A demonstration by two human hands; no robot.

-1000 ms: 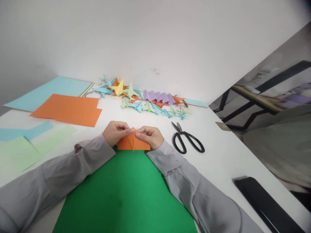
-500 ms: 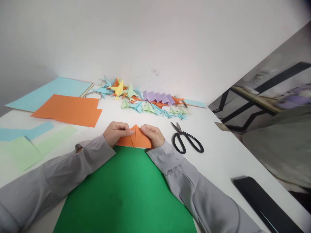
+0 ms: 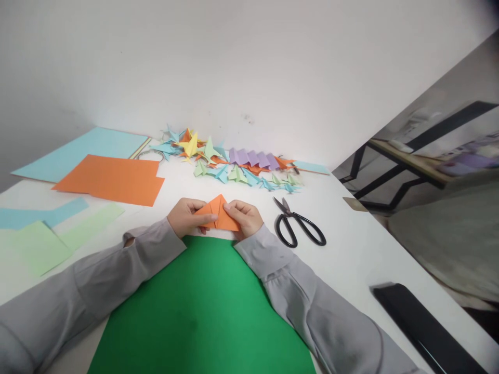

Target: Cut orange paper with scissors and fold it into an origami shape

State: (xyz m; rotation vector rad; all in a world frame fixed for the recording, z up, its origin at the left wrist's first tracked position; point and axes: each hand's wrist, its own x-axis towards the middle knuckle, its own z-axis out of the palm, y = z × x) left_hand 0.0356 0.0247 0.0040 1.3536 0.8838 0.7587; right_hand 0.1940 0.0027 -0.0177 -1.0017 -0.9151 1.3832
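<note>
An orange folded paper (image 3: pixel 224 222) with a pointed top and a crease down its middle is held between both hands, just beyond the green sheet (image 3: pixel 202 301). My left hand (image 3: pixel 187 215) grips its left side, thumb flat on the front near the crease. On the right side my right hand (image 3: pixel 246 215) pinches it between thumb and fingers. Some fingertips are hidden behind the paper. Black-handled scissors (image 3: pixel 298 221) lie partly open on the white table to the right of my right hand.
Folded paper figures (image 3: pixel 191 146) in several colours line the wall, among them a purple pleated row (image 3: pixel 253 158). Orange sheets (image 3: pixel 113 179), a light blue sheet (image 3: pixel 81 150) and green paper pieces (image 3: pixel 39 246) lie left. A black long object (image 3: pixel 424 327) rests at the right edge.
The orange folded paper has tilted and lifted slightly off the edge of the green sheet. My left thumb has shifted lower across its front; both hands keep hold.
</note>
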